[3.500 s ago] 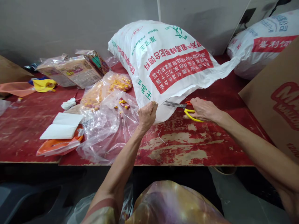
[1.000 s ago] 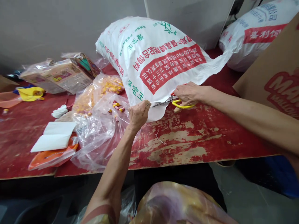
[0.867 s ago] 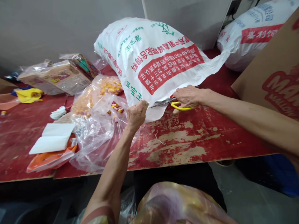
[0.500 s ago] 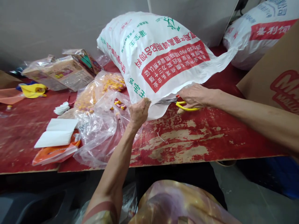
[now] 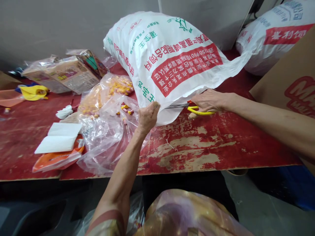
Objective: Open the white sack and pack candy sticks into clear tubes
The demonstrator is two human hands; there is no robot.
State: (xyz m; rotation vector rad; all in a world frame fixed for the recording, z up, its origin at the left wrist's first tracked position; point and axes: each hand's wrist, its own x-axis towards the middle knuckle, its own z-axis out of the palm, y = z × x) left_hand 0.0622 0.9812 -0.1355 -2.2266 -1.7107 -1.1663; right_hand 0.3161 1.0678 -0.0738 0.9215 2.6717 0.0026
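White woven plastic is bulging just beyond two bare hands as a person is working at a paint-worn red table (image 5: pixel 236 154). The feed sack (image 5: pixel 147 59), its red-panelled print facing up, is lying with its loose near edge stretching between the hands. The left hand (image 5: pixel 149 114) is pinching the sack's near corner, thumb and fingers clamped together. The right hand (image 5: pixel 206 100), held apart from the left, is gripping the yellow-and-red handles of a pair of scissors (image 5: pixel 200 113); the dark blades are pointing along the edge at the left hand, though from here I'm not making out whether they are biting into the weave. Beside the left hand, on its outer side, a clear plastic bag (image 5: pixel 94 101) is holding yellow pieces, while farther out a folded white paper (image 5: pixel 59 137) is resting on an orange packet (image 5: pixel 55 161). Beyond the right hand, a cardboard carton (image 5: pixel 275 82) and a second printed sack (image 5: pixel 278 24) are standing.
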